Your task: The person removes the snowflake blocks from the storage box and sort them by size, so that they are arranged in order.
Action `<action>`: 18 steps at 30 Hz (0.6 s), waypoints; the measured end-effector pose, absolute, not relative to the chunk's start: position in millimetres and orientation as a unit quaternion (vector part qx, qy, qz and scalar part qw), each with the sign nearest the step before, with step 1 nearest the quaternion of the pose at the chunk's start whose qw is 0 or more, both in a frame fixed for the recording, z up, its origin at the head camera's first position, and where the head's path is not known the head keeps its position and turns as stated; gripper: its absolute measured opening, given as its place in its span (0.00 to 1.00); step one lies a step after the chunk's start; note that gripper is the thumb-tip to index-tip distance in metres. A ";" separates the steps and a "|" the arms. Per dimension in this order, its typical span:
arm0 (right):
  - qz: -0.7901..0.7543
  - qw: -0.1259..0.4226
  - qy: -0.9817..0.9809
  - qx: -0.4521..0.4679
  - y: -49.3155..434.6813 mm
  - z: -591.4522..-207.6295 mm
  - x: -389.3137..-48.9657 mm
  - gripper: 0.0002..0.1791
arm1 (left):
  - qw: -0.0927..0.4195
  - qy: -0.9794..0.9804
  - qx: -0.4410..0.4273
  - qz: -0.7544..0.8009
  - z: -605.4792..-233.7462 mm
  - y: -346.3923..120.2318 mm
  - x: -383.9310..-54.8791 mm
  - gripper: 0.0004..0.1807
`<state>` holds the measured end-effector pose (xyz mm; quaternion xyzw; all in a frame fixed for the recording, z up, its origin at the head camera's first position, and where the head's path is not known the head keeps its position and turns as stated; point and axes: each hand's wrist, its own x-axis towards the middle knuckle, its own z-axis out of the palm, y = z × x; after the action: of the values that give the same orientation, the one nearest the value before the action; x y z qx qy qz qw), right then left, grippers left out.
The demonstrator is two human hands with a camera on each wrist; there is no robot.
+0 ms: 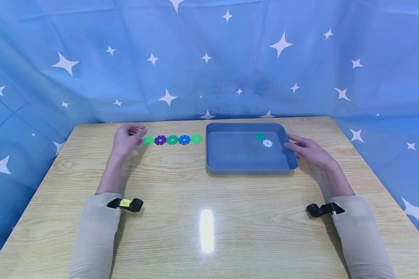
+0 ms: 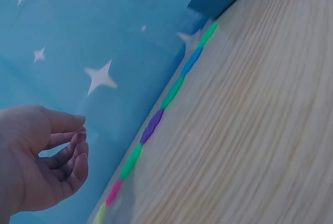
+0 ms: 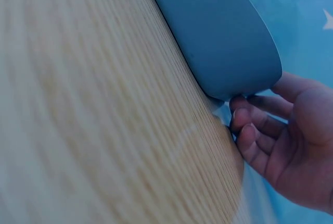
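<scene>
A row of flower-shaped plastic discs, including a purple disc [image 1: 160, 140] and a blue disc [image 1: 184, 140], lies along the back left of the table. Over the row's left end is my left hand [image 1: 127, 139], fingers loosely curled, partly covering a pink disc [image 1: 139, 142]. In the left wrist view nothing shows between the fingers of that left hand [image 2: 49, 156]. My right hand [image 1: 310, 152] grips the right end wall of a blue-grey tray [image 1: 244, 171], thumb at the rim. A white disc [image 1: 267, 143] and a green disc [image 1: 260, 136] lie inside the tray.
The wooden table [image 1: 167, 217] extends in front of the tray and the row. A blue star-patterned cloth [image 1: 195, 58] hangs behind and at the sides. Each sleeve carries a black wrist camera mount [image 1: 125, 204].
</scene>
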<state>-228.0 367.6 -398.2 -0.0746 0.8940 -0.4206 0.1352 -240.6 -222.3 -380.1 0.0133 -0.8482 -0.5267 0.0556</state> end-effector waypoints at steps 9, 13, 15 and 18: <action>-0.413 0.138 0.898 -0.068 366.5 -396.8 -229.7 0.39 | 0.045 -0.849 -0.045 -0.525 -377.1 -186.0 -240.9 0.17; -0.410 0.143 0.899 -0.064 366.4 -396.0 -229.5 0.38 | 0.032 -0.844 -0.065 -0.532 -376.6 -169.2 -239.3 0.16; -0.408 0.145 0.899 -0.063 365.8 -395.1 -228.7 0.38 | 0.027 -0.844 -0.076 -0.530 -376.2 -160.4 -238.1 0.16; -0.409 0.146 0.899 -0.063 365.4 -394.6 -227.9 0.38 | 0.025 -0.839 -0.095 -0.535 -375.0 -146.6 -236.3 0.14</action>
<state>-227.9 365.4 -394.6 -0.0631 0.8986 -0.4089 0.1460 -236.3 -146.6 -375.0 -0.0946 -0.8390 -0.5353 0.0253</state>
